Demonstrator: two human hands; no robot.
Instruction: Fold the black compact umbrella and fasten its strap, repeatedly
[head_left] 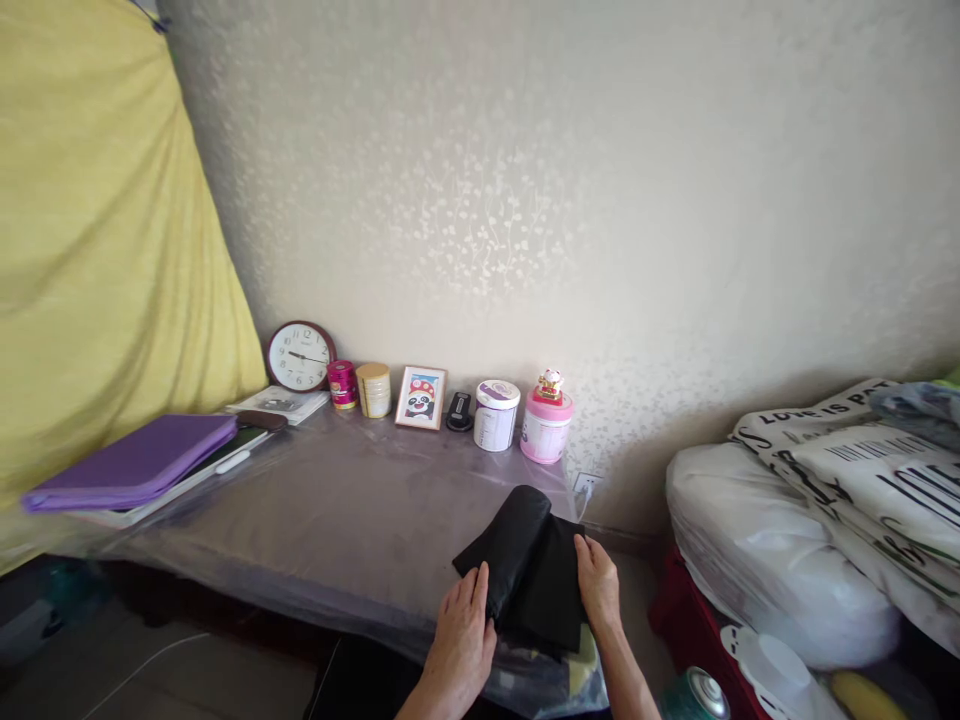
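A black roll of thin sheet material (519, 540) lies at the right end of the plastic-covered table, with a flat black part spread out on its right. My left hand (463, 625) rests against the lower left side of the roll, its fingers close together on the black material. At the right edge of the flat part, my right hand (598, 583) pinches the material between thumb and fingers.
Along the wall side of the table (337, 500) stand a clock (301, 357), tins, a framed panda picture (421, 398) and two tubs. Purple folder (142, 460) at left. White bags (765, 540) and a red container (694, 620) sit at right.
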